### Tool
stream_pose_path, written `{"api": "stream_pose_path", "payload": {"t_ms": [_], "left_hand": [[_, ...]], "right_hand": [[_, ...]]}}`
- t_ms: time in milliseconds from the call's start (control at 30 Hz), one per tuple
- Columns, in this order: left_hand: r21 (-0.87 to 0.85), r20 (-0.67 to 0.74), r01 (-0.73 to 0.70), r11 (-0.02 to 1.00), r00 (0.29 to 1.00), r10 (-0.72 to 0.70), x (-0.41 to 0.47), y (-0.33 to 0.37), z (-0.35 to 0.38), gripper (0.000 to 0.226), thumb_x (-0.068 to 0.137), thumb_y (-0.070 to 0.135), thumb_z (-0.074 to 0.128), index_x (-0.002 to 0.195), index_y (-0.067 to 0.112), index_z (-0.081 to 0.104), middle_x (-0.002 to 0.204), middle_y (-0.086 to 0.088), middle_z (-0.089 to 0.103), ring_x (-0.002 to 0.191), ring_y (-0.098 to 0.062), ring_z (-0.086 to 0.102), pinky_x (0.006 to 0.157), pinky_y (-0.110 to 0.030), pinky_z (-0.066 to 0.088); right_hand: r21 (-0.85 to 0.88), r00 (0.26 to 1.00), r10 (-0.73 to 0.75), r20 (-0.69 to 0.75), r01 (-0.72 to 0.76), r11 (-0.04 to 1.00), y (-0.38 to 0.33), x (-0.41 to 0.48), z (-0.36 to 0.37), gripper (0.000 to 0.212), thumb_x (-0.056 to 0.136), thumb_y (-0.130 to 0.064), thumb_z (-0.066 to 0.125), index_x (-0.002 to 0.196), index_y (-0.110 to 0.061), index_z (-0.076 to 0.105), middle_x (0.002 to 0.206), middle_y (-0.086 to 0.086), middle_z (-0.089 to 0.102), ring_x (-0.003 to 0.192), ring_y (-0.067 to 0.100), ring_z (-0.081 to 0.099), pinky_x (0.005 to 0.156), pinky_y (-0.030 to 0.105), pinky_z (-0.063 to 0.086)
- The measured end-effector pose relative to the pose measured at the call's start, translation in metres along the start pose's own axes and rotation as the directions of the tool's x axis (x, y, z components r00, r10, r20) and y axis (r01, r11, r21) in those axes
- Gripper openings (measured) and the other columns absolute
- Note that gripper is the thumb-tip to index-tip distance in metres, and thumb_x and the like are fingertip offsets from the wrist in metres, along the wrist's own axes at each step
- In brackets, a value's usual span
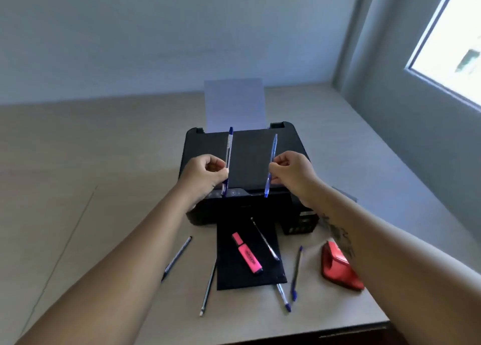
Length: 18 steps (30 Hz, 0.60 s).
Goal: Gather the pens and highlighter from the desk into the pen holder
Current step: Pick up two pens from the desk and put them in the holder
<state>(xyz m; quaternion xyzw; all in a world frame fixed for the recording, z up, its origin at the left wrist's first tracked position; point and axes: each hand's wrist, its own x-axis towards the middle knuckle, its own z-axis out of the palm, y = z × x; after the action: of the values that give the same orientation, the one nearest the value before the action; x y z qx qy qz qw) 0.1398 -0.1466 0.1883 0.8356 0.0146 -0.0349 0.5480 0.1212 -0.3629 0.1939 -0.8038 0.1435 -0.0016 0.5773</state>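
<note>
My left hand (204,174) pinches a blue pen (228,149) upright above the black printer (250,157). My right hand (290,174) holds a second blue pen (272,159) upright beside it. A pink highlighter (246,253) and a clear pen (264,239) lie on the printer's black output tray (229,274). Several more pens lie on the desk: one at the left (177,257), one by the tray's left edge (208,290), and two blue-capped ones at the right (296,271) (283,296). I see no pen holder in view.
A red stapler-like object (338,269) sits at the right, partly behind my right forearm. White paper (235,105) stands in the printer's rear feed. The beige desk (91,162) meets walls at the back and right, with a window (453,40) at the upper right.
</note>
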Motion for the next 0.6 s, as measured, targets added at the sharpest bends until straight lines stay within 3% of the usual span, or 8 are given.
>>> {"api": "stream_pose_path", "payload": {"t_ms": [167, 267, 400, 500, 600], "left_hand": [[0.008, 0.07, -0.081, 0.997, 0.994, 0.08, 0.017, 0.048, 0.092, 0.006, 0.082, 0.014, 0.075, 0.083, 0.017, 0.07, 0.081, -0.001, 0.071, 0.074, -0.015, 0.065, 0.084, -0.038, 0.059], [-0.007, 0.135, -0.104, 0.995, 0.985, 0.104, 0.024, 0.072, 0.143, 0.008, 0.083, 0.013, 0.076, 0.086, 0.014, 0.068, 0.089, -0.01, 0.075, 0.079, -0.021, 0.07, 0.085, -0.042, 0.061], [0.004, 0.199, -0.115, 0.993, 0.974, 0.112, 0.028, 0.086, 0.206, 0.016, 0.082, 0.011, 0.076, 0.089, 0.013, 0.062, 0.094, -0.015, 0.072, 0.08, -0.025, 0.069, 0.081, -0.04, 0.062], [0.01, 0.238, -0.093, 0.996, 0.967, 0.088, 0.029, 0.087, 0.243, 0.021, 0.082, 0.011, 0.074, 0.093, 0.014, 0.057, 0.091, -0.009, 0.065, 0.078, -0.022, 0.063, 0.082, -0.043, 0.062], [0.175, 0.246, -0.102, 0.979, 0.968, 0.057, 0.028, 0.086, 0.271, 0.022, 0.085, 0.015, 0.069, 0.105, 0.011, 0.061, 0.099, -0.007, 0.069, 0.09, -0.024, 0.068, 0.084, -0.036, 0.058]], "right_hand": [[-0.008, 0.993, 0.036, -0.111, -0.037, 0.999, 0.027, 0.025, -0.1, 0.01, 0.086, -0.007, 0.063, 0.077, -0.011, 0.059, 0.075, 0.01, 0.065, 0.063, 0.021, 0.065, 0.075, 0.037, 0.062], [-0.004, 0.983, 0.068, -0.171, -0.07, 0.998, 0.045, 0.037, -0.151, 0.013, 0.087, -0.007, 0.064, 0.078, -0.012, 0.055, 0.086, 0.016, 0.065, 0.071, 0.026, 0.067, 0.073, 0.034, 0.061], [-0.036, 0.975, 0.098, -0.199, -0.107, 0.994, 0.071, 0.051, -0.194, 0.014, 0.087, -0.013, 0.064, 0.082, -0.018, 0.052, 0.094, 0.018, 0.069, 0.085, 0.03, 0.073, 0.084, 0.045, 0.061], [-0.045, 0.974, 0.104, -0.201, -0.116, 0.992, 0.09, 0.053, -0.208, 0.012, 0.088, -0.01, 0.064, 0.093, -0.014, 0.055, 0.097, 0.019, 0.069, 0.087, 0.031, 0.072, 0.079, 0.042, 0.062], [-0.065, 0.98, 0.13, -0.154, -0.142, 0.988, 0.112, 0.052, -0.207, 0.014, 0.09, -0.01, 0.062, 0.103, -0.014, 0.056, 0.096, 0.017, 0.069, 0.087, 0.031, 0.07, 0.071, 0.034, 0.057]]}}
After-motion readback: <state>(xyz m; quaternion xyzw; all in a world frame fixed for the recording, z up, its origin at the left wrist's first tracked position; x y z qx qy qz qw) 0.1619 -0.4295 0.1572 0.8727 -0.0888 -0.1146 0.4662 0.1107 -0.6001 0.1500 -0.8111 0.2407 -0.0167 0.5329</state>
